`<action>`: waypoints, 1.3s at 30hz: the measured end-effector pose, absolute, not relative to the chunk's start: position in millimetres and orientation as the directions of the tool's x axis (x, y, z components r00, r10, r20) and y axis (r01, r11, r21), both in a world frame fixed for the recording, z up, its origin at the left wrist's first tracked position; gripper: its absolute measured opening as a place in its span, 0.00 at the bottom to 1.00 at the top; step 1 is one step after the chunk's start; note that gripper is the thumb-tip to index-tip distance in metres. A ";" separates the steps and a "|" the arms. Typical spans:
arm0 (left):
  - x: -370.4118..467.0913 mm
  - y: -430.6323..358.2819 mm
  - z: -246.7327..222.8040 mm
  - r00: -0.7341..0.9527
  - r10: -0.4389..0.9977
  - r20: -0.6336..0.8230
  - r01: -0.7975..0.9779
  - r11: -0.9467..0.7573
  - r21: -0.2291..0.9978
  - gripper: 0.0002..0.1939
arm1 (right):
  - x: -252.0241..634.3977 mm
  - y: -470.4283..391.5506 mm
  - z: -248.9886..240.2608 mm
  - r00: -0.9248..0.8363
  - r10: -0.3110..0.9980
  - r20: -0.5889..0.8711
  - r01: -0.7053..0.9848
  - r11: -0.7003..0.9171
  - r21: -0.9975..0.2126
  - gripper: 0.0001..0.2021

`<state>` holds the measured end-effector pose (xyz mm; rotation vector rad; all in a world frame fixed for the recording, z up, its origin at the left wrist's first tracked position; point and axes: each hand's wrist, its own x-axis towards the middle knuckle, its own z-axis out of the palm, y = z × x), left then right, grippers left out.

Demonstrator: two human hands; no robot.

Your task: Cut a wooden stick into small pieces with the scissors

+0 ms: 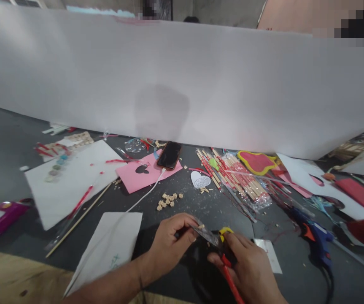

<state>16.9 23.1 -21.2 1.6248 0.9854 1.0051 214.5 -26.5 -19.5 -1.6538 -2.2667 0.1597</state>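
Note:
In my right hand (248, 264) are snips (210, 237) with red and yellow handles and grey metal jaws, pointing left toward my other hand. The fingers of my left hand (172, 238) are pinched at the tip of the jaws. A small pale wooden piece (201, 226) shows there, partly hidden by the fingers and the metal. Just beyond my left hand, several small flower-shaped wooden pieces (169, 201) lie in a cluster on the dark table. A heart-shaped paper cutout (200, 180) and small wooden bits (206, 190) lie farther back.
A phone (169, 155) with a white cable rests on pink paper (131, 177). Wooden sticks (238, 177) with red bands lie right of centre. A blue glue gun (317, 238) is at right, a purple tool (3, 221) at left. A white panel (90, 76) stands behind.

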 end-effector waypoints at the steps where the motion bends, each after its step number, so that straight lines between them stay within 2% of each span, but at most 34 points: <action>1: 17.2 22.9 -21.3 0.335 0.929 0.156 0.147 -0.215 0.965 0.05 | 214.2 -26.7 -19.0 -0.270 0.943 0.196 0.907 0.317 -0.276 0.16; 7: 18.9 23.8 -23.8 0.328 0.933 0.145 0.137 -0.199 0.970 0.04 | 210.9 -26.8 -17.3 -0.241 0.946 0.217 0.915 0.296 -0.273 0.16; 15: 17.9 24.1 -26.0 0.308 0.946 0.104 0.138 -0.153 0.979 0.04 | 209.8 -25.3 -20.0 -0.234 0.960 0.153 0.912 0.272 -0.308 0.13; 22: 18.5 23.2 -23.3 0.340 0.940 0.001 0.071 -0.027 0.997 0.09 | 210.5 -24.5 -18.2 -0.231 0.958 0.169 0.909 0.275 -0.313 0.21; 28: 18.5 23.2 -29.6 0.339 0.940 -0.030 0.059 0.011 0.998 0.08 | 211.6 -23.1 -21.8 -0.245 0.950 0.192 0.901 0.296 -0.318 0.19; 34: 18.9 23.0 -33.0 0.353 0.933 -0.066 0.018 0.064 0.998 0.08 | 212.7 -25.6 -23.6 -0.259 0.945 0.201 0.899 0.312 -0.308 0.21; 39: 20.4 22.7 -30.0 0.362 0.929 -0.083 -0.006 0.091 0.996 0.08 | 210.6 -28.3 -20.4 -0.218 0.961 0.173 0.903 0.266 -0.338 0.21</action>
